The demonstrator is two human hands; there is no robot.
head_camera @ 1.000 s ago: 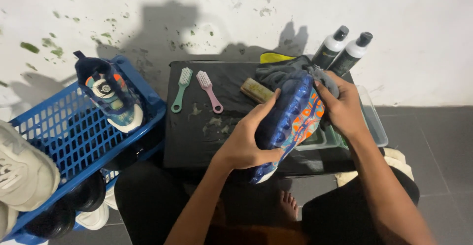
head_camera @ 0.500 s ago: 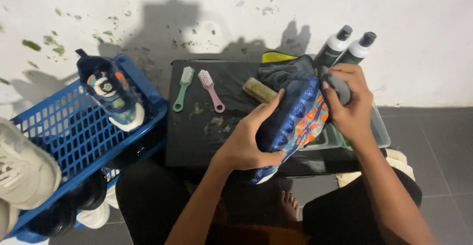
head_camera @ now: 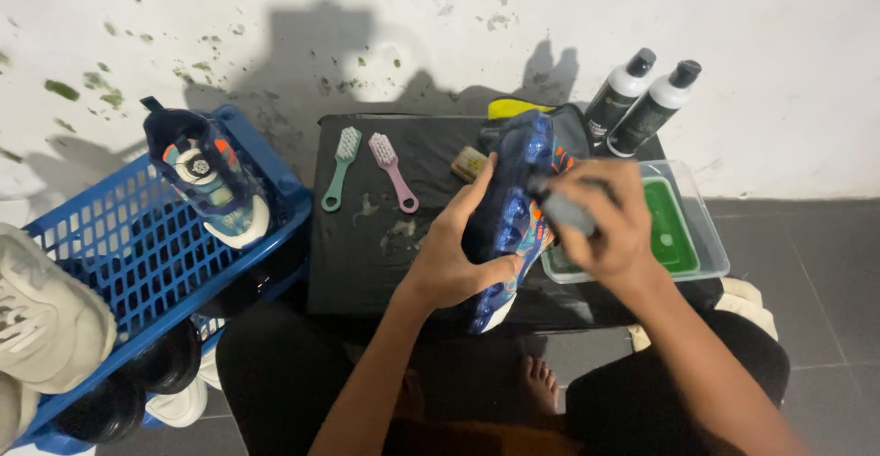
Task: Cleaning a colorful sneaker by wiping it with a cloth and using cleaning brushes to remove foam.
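A: Step in hand?
B: Scrubbing, by the look. Left hand (head_camera: 449, 263) grasps the blue shoe (head_camera: 513, 208), sole up, over the black table (head_camera: 367, 254), centre. Right hand (head_camera: 610, 227) is clenched on a grey brush (head_camera: 564, 210) against its right side.
A: Next?
B: Probably steady strokes; shoe held firm. Upper blue, orange-patterned.

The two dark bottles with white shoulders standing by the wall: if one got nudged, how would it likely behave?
The two bottles are tall and narrow and look upright, so a nudge near the cap would probably tip one. Being round, a fallen one would likely roll, perhaps against the clear tub beside them. How full they are cannot be told, so their weight is uncertain.
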